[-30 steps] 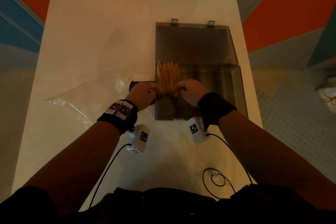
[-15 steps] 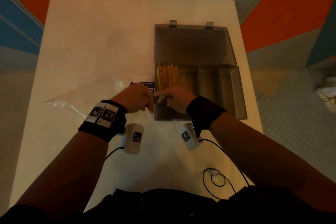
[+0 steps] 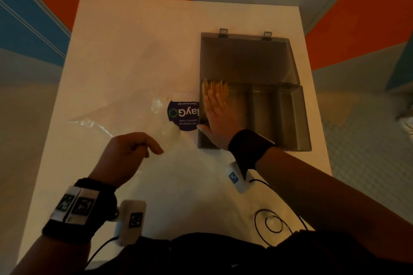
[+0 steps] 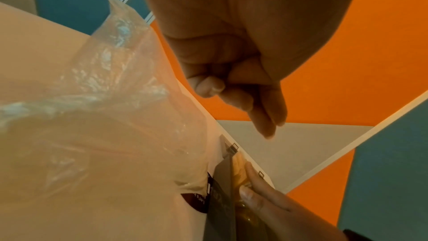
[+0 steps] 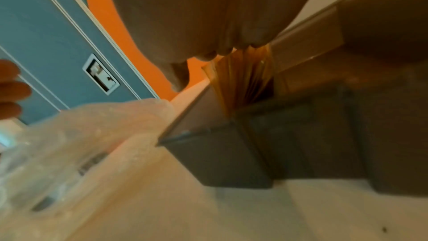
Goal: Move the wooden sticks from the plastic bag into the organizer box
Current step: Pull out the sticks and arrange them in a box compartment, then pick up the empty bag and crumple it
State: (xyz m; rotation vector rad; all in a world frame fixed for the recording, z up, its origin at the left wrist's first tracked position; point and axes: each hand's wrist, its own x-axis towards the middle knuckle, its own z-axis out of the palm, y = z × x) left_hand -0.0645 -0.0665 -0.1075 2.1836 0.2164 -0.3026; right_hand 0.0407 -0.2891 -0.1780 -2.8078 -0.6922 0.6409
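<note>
Pale wooden sticks [image 3: 215,90] stand in the grey plastic organizer box's [image 3: 292,118] leftmost compartment, pressed by the flat, open-fingered right hand [image 3: 218,118], which should push evenly downward; the loosely curled, empty left hand [image 3: 125,154] hovers near the clear plastic bag [image 3: 125,114].

The head view looks steeply down on the table [image 3: 134,51] from above, while both close wrist views face far, sharing the organizer box [image 4: 222,199] corner.
</note>
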